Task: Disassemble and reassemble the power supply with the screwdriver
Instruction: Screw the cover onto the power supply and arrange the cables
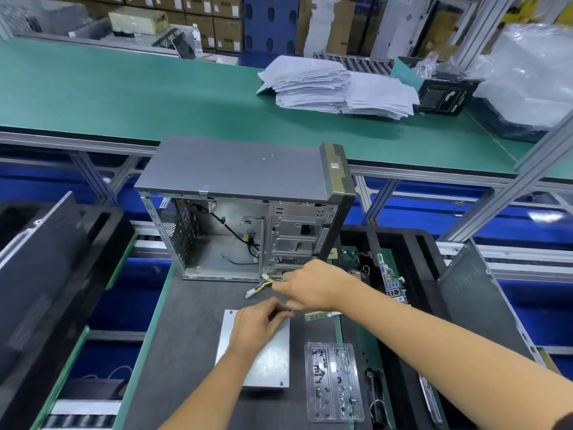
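Now the power supply (263, 364) lies under the left hand's fingers (273, 315).

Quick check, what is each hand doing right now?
Left hand: rests on the power supply, fingers curled at its far edge; grip unclear.
Right hand: grips the cable bundle.

One open computer case (245, 209) stands on the dark mat, and one silver power supply (266, 364) lies in front of it. Two hands are at work: one left hand (257, 327) and one right hand (313, 287). One bundle of wires (263, 285) ends in white plugs, at least two. One clear plastic tray (335, 381) holds many small screws, too small to count. One circuit board (390, 280) stands on edge. Two stacks of paper (338, 88) sit on one green bench (124, 94). One water bottle (196, 38) stands far back.
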### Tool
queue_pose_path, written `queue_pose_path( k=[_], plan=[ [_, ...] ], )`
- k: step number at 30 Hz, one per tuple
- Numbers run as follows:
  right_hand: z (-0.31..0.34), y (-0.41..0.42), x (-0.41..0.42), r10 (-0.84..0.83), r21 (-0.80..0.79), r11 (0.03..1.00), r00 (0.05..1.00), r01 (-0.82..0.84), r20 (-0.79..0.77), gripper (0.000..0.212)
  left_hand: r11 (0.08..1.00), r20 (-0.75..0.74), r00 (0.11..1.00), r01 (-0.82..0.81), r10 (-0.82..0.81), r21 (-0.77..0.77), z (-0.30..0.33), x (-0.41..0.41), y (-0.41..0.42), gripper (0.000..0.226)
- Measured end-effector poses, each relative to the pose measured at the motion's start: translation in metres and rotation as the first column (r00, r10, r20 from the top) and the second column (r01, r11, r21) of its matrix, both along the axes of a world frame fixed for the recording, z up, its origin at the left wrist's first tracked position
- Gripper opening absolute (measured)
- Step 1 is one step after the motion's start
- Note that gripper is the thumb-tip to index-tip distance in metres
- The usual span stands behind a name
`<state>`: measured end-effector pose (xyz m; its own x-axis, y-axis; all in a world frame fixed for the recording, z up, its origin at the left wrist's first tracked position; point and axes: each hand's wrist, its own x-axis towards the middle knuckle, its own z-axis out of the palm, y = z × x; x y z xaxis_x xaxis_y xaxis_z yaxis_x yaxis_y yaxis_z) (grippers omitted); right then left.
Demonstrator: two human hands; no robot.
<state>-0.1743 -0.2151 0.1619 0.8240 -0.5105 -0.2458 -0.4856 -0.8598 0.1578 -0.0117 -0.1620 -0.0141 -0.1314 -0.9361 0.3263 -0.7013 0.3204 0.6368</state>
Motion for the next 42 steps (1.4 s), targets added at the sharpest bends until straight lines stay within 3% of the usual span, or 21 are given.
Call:
queue_pose_path(
  k=[3, 7, 12, 16, 20, 25, 31, 35, 38, 42],
  plan=[
    [0.002, 0.002, 0.000, -0.048, 0.044, 0.998, 0.999, 0.047, 0.015, 0.041, 1.000, 0.011, 1.000, -0.012, 0.012, -0.005, -0.001, 0.000, -0.002, 0.026],
    [0.014, -0.005, -0.005, 0.058, 0.062, 0.996, 0.998, -0.058, 0.004, 0.037, 0.993, -0.021, 1.000, -0.005, 0.007, 0.120, -0.004, 0.000, -0.003, 0.026],
    [0.006, -0.004, 0.002, 0.015, -0.021, 1.000, 1.000, -0.015, 0.020, 0.024, 0.997, -0.047, 0.999, 0.008, -0.004, 0.079, 0.000, 0.000, 0.000, 0.028],
    [0.001, -0.002, 0.003, -0.084, -0.008, 0.996, 0.996, 0.084, -0.036, 0.047, 1.000, -0.012, 1.000, 0.005, -0.004, 0.024, 0.001, 0.000, 0.000, 0.024],
    [0.016, -0.007, -0.005, 0.062, 0.103, 0.993, 0.998, -0.062, 0.005, 0.042, 0.992, -0.072, 0.997, 0.000, 0.009, 0.129, 0.000, 0.000, -0.003, 0.024],
    [0.016, -0.011, -0.002, 0.049, 0.010, 0.999, 0.999, -0.049, 0.021, 0.024, 0.987, -0.050, 0.999, 0.019, -0.011, 0.159, -0.002, 0.000, -0.003, 0.030],
    [0.011, -0.003, -0.001, 0.004, -0.023, 1.000, 0.999, -0.004, -0.035, 0.042, 0.997, 0.007, 1.000, -0.011, 0.011, 0.081, -0.001, -0.001, -0.001, 0.027],
    [0.021, -0.008, -0.002, 0.185, -0.021, 0.982, 0.979, -0.187, -0.086, 0.034, 0.993, -0.006, 1.000, -0.018, 0.019, 0.119, 0.000, -0.001, -0.003, 0.023],
    [0.018, -0.010, 0.001, 0.131, -0.046, 0.990, 0.987, -0.135, -0.095, 0.021, 0.993, -0.002, 1.000, 0.003, -0.002, 0.115, -0.001, -0.001, -0.002, 0.025],
    [0.009, -0.004, 0.004, 0.021, -0.068, 0.997, 0.991, -0.030, -0.132, 0.041, 0.999, -0.034, 0.999, 0.001, 0.001, 0.051, -0.001, 0.000, 0.000, 0.029]
  ],
)
